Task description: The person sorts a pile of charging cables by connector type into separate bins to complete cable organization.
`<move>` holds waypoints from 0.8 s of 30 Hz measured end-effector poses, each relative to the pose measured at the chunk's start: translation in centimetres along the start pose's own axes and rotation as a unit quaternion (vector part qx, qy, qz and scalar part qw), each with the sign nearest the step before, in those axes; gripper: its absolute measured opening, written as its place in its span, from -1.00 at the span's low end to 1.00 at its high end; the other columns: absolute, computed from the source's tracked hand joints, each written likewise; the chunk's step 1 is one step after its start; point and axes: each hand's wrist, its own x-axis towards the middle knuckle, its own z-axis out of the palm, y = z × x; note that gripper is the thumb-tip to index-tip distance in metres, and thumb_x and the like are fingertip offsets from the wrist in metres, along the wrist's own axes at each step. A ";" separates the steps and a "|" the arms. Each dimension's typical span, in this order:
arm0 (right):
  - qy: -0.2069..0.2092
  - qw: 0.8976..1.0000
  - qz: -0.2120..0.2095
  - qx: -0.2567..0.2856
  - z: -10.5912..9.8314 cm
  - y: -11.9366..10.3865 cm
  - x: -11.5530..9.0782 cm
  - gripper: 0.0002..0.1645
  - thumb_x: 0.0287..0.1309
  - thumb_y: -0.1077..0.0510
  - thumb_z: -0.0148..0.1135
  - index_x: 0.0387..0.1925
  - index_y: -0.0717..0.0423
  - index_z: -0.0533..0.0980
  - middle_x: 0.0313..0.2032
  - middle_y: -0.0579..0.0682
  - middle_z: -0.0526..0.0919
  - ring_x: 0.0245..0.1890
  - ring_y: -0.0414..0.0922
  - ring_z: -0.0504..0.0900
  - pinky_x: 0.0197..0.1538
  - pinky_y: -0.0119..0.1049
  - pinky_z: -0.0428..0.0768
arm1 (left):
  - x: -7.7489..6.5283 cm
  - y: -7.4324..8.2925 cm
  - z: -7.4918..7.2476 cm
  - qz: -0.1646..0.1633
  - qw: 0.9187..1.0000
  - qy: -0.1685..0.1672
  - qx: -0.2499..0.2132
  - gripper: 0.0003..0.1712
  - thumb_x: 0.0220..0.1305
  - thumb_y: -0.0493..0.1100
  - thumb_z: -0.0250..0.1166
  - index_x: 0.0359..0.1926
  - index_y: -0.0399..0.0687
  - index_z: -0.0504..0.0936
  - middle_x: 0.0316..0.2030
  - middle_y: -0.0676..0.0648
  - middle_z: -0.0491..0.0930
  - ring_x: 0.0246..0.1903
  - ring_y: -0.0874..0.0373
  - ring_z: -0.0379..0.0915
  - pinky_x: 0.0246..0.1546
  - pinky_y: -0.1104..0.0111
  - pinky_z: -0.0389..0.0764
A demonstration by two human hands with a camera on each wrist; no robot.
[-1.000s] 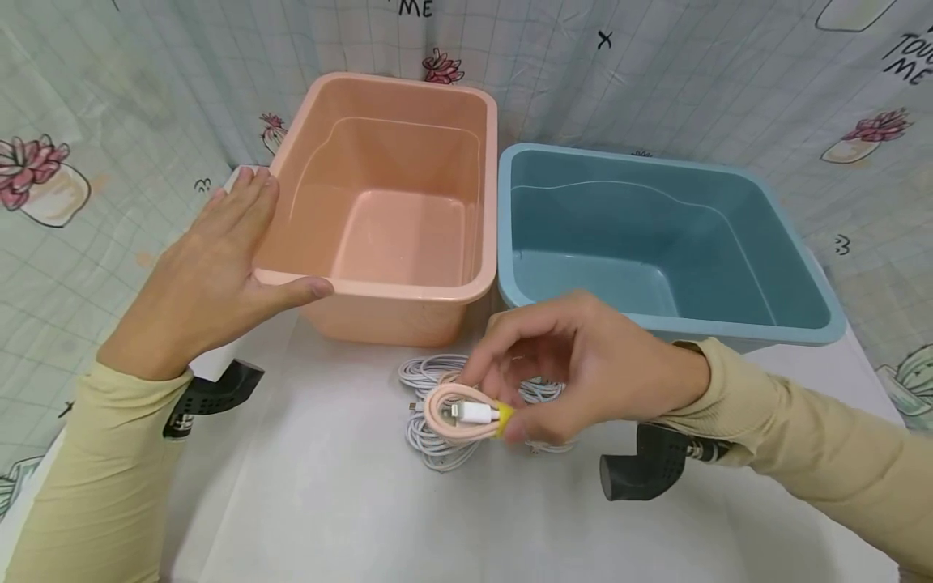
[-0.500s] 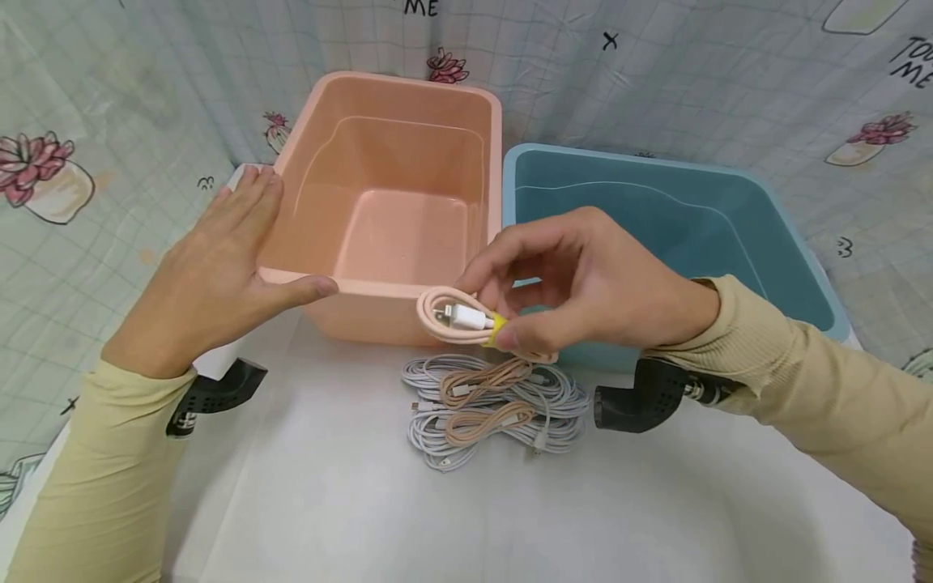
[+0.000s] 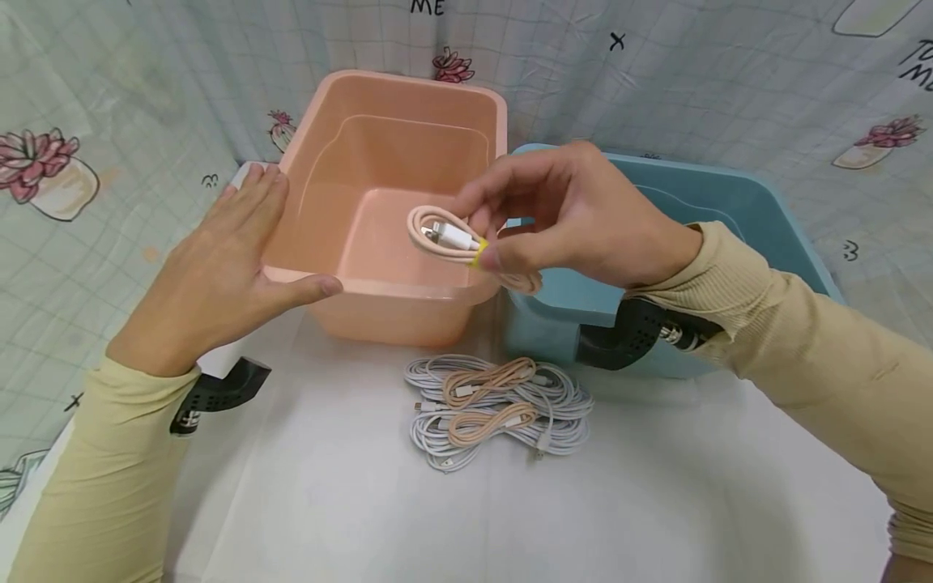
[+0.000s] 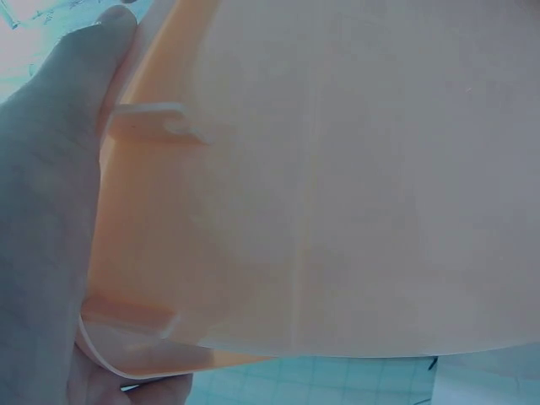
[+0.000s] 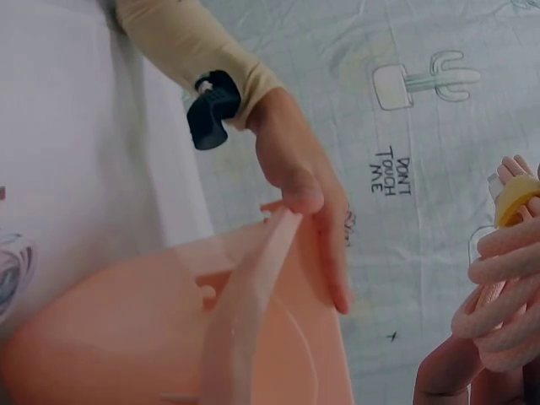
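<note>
Nearest on the counter lies the cable pile. Beyond it, the left hand rests, fingers straight, on the peach bin; the right hand pinches a coiled cable, long axis sideways, its left end above that bin's opening.

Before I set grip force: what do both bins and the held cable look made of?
Pink bin: likely moulded plastic, smooth, semi-gloss; soft highlights, ribs under the rim.
Blue bin: probably the same; similar rim and sheen.
Cable: peach jacket, perhaps braided fabric, matte; fine texture, though soft rubber stays possible.
Plug: white, likely plastic; shiny grey tip, maybe metal.
</note>
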 end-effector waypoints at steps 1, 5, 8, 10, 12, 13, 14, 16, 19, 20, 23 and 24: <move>-0.002 1.000 -0.002 0.001 -0.1 0.1 0.2 -0.64 0.07 0.51 0.37 -0.04 0.37 0.65 -0.33 0.12 0.64 -0.53 -0.02 0.53 -0.50 -0.21 0.62 | 0.0 0.0 0.0 -0.001 1.000 0.000 0.000 0.34 0.23 0.48 0.30 0.66 -0.12 -0.19 0.67 -0.16 -0.21 0.70 0.00 -0.40 0.72 0.19 -0.32; 0.001 1.000 -0.009 -0.002 -0.4 0.5 1.3 -0.67 0.11 0.49 0.36 -0.04 0.38 0.65 -0.30 0.10 0.67 -0.50 -0.04 0.53 -0.49 -0.27 0.59 | 0.0 0.0 0.0 -0.003 1.000 0.001 0.003 0.34 0.22 0.48 0.30 0.66 -0.11 -0.18 0.67 -0.16 -0.19 0.70 0.01 -0.40 0.72 0.18 -0.30; 0.015 1.000 -0.008 -0.011 -0.6 0.9 2.2 -0.67 0.09 0.46 0.36 -0.05 0.36 0.67 -0.25 0.06 0.70 -0.35 -0.04 0.56 -0.38 -0.35 0.61 | 0.1 0.0 0.1 -0.004 1.000 0.000 0.002 0.34 0.22 0.48 0.30 0.66 -0.11 -0.19 0.67 -0.15 -0.20 0.70 0.02 -0.41 0.72 0.18 -0.31; 0.023 1.000 -0.004 -0.011 -0.7 1.1 2.8 -0.66 0.08 0.45 0.35 -0.05 0.35 0.67 -0.24 0.05 0.69 -0.30 -0.03 0.56 -0.34 -0.36 0.62 | 0.1 0.0 0.1 -0.004 1.000 0.000 0.000 0.34 0.22 0.48 0.30 0.66 -0.11 -0.19 0.67 -0.15 -0.20 0.70 0.02 -0.41 0.72 0.18 -0.31; 0.032 0.999 0.000 -0.010 -0.8 1.3 3.5 -0.66 0.08 0.43 0.35 -0.05 0.33 0.68 -0.25 0.05 0.68 -0.29 -0.03 0.56 -0.32 -0.35 0.62 | 0.0 0.0 0.1 -0.004 1.000 -0.002 0.000 0.34 0.22 0.48 0.30 0.66 -0.11 -0.20 0.67 -0.15 -0.22 0.70 0.01 -0.42 0.72 0.18 -0.31; 0.038 0.999 0.004 -0.006 -0.9 1.4 3.8 -0.66 0.07 0.43 0.35 -0.05 0.33 0.68 -0.26 0.04 0.68 -0.29 -0.04 0.56 -0.31 -0.35 0.62 | 0.1 0.0 0.1 -0.004 1.000 -0.001 0.001 0.34 0.23 0.48 0.30 0.66 -0.12 -0.20 0.67 -0.15 -0.21 0.70 0.01 -0.41 0.72 0.18 -0.31; 0.043 0.999 0.006 0.001 -0.9 1.5 4.2 -0.66 0.07 0.42 0.36 -0.06 0.32 0.68 -0.27 0.04 0.68 -0.28 -0.04 0.57 -0.30 -0.35 0.63 | 0.1 0.0 0.1 -0.004 1.000 -0.001 0.001 0.34 0.23 0.47 0.30 0.66 -0.12 -0.20 0.67 -0.15 -0.22 0.70 0.00 -0.41 0.72 0.17 -0.31; 0.057 0.998 0.011 0.016 -1.0 1.7 4.9 -0.67 0.05 0.42 0.38 -0.08 0.31 0.69 -0.28 0.04 0.67 -0.27 -0.05 0.57 -0.26 -0.35 0.62 | 0.1 -0.1 0.1 -0.002 1.000 -0.001 0.001 0.34 0.23 0.46 0.30 0.66 -0.13 -0.21 0.67 -0.15 -0.22 0.70 0.00 -0.41 0.72 0.17 -0.31; 0.073 0.997 0.010 0.018 -1.1 2.1 5.8 -0.69 0.04 0.42 0.39 -0.10 0.28 0.71 -0.29 0.03 0.68 -0.28 -0.06 0.58 -0.22 -0.35 0.64 | 0.2 -0.1 0.0 -0.001 1.000 -0.001 -0.001 0.34 0.24 0.45 0.31 0.66 -0.12 -0.22 0.67 -0.15 -0.23 0.70 -0.01 -0.42 0.72 0.16 -0.31; 0.075 0.997 0.010 0.018 -1.2 2.2 6.1 -0.69 0.04 0.42 0.39 -0.10 0.28 0.71 -0.29 0.03 0.68 -0.27 -0.05 0.58 -0.21 -0.35 0.64 | 0.2 -0.1 0.0 -0.002 1.000 -0.002 -0.002 0.34 0.24 0.45 0.30 0.66 -0.11 -0.22 0.67 -0.14 -0.23 0.70 0.00 -0.42 0.72 0.16 -0.31; 0.078 0.997 0.011 0.005 -1.5 2.6 6.8 -0.68 0.05 0.40 0.38 -0.09 0.27 0.71 -0.28 0.04 0.67 -0.27 -0.03 0.58 -0.22 -0.34 0.66 | 0.2 -0.1 0.1 -0.004 1.000 -0.002 -0.002 0.34 0.23 0.46 0.30 0.66 -0.10 -0.22 0.67 -0.14 -0.23 0.70 0.01 -0.43 0.72 0.16 -0.30; 0.079 0.997 0.011 0.000 -1.6 2.8 7.0 -0.68 0.06 0.39 0.38 -0.09 0.27 0.71 -0.28 0.04 0.67 -0.27 -0.03 0.57 -0.22 -0.34 0.66 | 0.2 0.0 0.1 -0.005 1.000 -0.002 -0.002 0.34 0.23 0.47 0.30 0.66 -0.10 -0.21 0.67 -0.14 -0.22 0.70 0.01 -0.43 0.72 0.16 -0.30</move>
